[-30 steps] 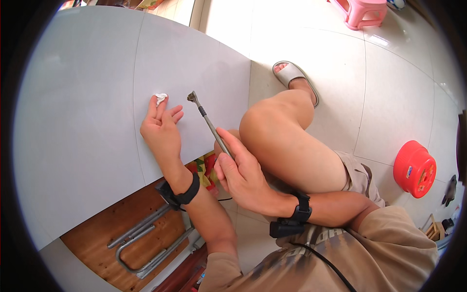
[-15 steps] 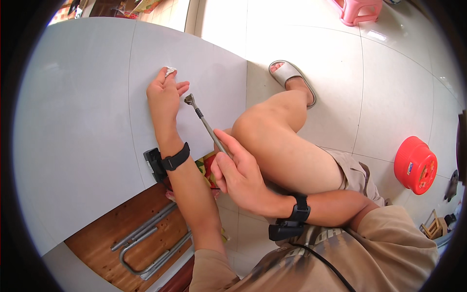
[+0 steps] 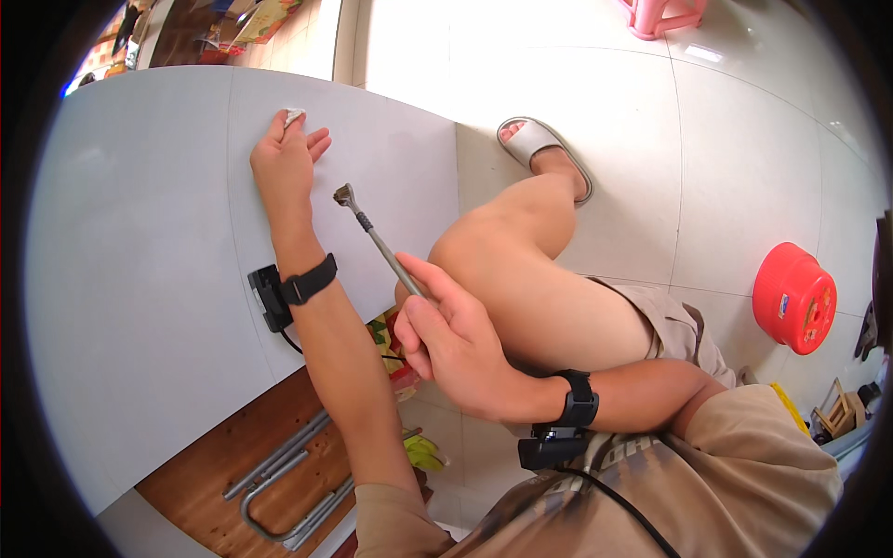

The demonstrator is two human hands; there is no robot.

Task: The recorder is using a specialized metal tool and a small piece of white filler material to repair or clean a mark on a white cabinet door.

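My left hand (image 3: 284,163) is over the far part of the white tabletop (image 3: 139,251). Its thumb and index finger pinch a small crumpled white tissue (image 3: 294,116), while the other fingers stick out. A slim grey tool with a razor-like head (image 3: 377,239) slants up and left from my right hand (image 3: 456,349), whose fingers wrap around the lower handle. The tool's head, wide and short above a dark ribbed neck, hangs over the tabletop near my left wrist, apart from it. The handle's end is hidden in my palm.
Below the table edge, folded metal tube legs (image 3: 279,474) lie against a brown wooden board (image 3: 200,470). My bent leg (image 3: 502,237) is right of the table, its foot in a grey slipper (image 3: 535,144). A red stool (image 3: 791,298) and a pink stool (image 3: 656,17) stand on the tiled floor.
The whole view has shifted a little, with the table and both hands sitting slightly further left. Both hands keep their hold on the tissue and the tool.
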